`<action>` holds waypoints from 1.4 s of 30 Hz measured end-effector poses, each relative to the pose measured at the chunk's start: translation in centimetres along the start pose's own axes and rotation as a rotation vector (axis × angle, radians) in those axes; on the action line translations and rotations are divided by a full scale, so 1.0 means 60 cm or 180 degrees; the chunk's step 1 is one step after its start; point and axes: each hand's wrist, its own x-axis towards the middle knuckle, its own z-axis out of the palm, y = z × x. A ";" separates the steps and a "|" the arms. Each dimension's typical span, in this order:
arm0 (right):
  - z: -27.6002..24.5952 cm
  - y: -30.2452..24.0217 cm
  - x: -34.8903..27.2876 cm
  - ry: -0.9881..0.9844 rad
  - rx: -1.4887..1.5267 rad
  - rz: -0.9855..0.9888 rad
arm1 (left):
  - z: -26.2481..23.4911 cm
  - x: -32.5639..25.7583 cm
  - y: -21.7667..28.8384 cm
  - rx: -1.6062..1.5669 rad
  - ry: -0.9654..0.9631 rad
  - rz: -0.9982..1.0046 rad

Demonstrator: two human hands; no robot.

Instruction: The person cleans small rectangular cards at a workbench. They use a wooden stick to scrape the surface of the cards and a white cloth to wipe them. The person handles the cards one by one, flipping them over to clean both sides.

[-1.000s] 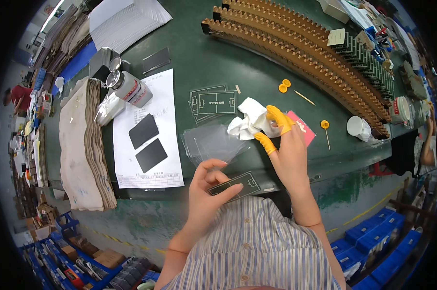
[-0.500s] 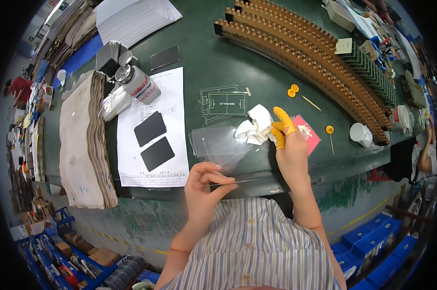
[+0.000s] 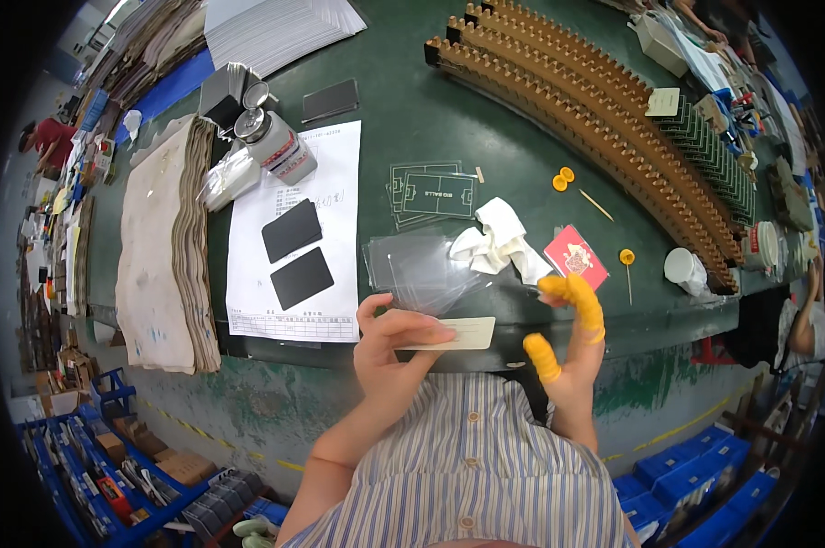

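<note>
Pinching the pale card (image 3: 451,334) edgewise in my left hand (image 3: 392,352); right hand (image 3: 572,352), at three o'clock, open, orange-capped fingers (image 3: 577,297) clear of its face.

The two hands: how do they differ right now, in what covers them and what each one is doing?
The left hand is bare and pinches a thin pale card held flat over the table edge. The right hand holds nothing, its fingers spread and raised. It wears orange finger cots on at least two fingers; the left hand has none. Both are at the near edge of the green table, in front of the striped shirt.
</note>
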 end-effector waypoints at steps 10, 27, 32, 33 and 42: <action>-0.016 -0.011 -0.032 -0.0217 -0.1657 -0.0949 | -0.002 0.004 0.023 0.0888 -0.0341 0.0350; -0.012 0.001 -0.044 0.0035 -0.1908 -0.1072 | -0.005 -0.002 0.032 0.0769 -0.0340 0.0221; -0.014 0.001 -0.044 0.0059 -0.1908 -0.1052 | -0.008 -0.003 0.030 0.0710 -0.0313 0.0130; -0.013 0.000 -0.045 0.0028 -0.1896 -0.1040 | -0.008 -0.004 0.030 0.0713 -0.0326 0.0112; -0.009 0.004 -0.043 -0.0060 -0.1847 -0.1177 | -0.008 -0.004 0.033 0.0831 -0.0400 0.0192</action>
